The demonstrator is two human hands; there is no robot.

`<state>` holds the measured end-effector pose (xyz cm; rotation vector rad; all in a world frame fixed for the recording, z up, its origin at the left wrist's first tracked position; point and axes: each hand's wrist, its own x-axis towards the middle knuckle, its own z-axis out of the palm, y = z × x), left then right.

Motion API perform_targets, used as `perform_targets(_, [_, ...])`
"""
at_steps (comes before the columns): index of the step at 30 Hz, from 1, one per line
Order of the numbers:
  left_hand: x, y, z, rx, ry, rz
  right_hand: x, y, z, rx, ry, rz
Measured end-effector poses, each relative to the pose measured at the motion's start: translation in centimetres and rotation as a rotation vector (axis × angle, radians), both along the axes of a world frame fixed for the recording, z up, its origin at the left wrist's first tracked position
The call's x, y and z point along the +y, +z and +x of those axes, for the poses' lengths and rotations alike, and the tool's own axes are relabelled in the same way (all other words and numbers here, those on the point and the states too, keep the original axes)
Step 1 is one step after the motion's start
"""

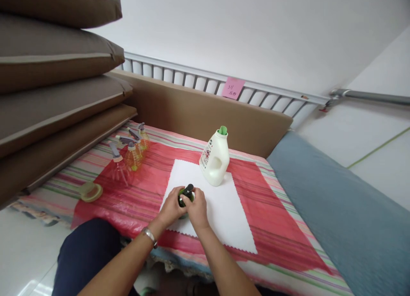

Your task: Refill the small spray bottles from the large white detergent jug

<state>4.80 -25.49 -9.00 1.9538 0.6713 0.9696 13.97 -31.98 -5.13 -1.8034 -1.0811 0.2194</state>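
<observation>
Both hands meet over a small dark green bottle with a black pump top (186, 194) that stands on a white cloth (224, 206). My left hand (170, 208), a bracelet on its wrist, wraps the bottle's left side. My right hand (197, 208) curls round its right side and top. Just behind, a white detergent jug with a green spout (215, 157) stands upright on the cloth's far edge.
A red sheet (272, 210) over a striped cover lies under the cloth. Several spray bottles of yellow liquid (133, 153) and a pale green lid (91, 191) sit at the left. Brown cushions (48, 86) are stacked left, a blue mattress (346, 215) lies right.
</observation>
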Motion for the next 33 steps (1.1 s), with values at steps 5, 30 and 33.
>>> perform_targets(5, [-0.1,0.0,0.0,-0.001,0.001,0.007,0.1,-0.2,-0.7,0.035,-0.057,-0.007])
perform_targets(30, [0.1,0.0,0.0,-0.013,-0.005,-0.017,-1.6,4.6,2.0,-0.124,0.145,-0.126])
perform_targets(33, [0.2,-0.3,0.2,-0.039,-0.004,-0.034,-2.0,7.6,1.7,-0.211,0.177,-0.218])
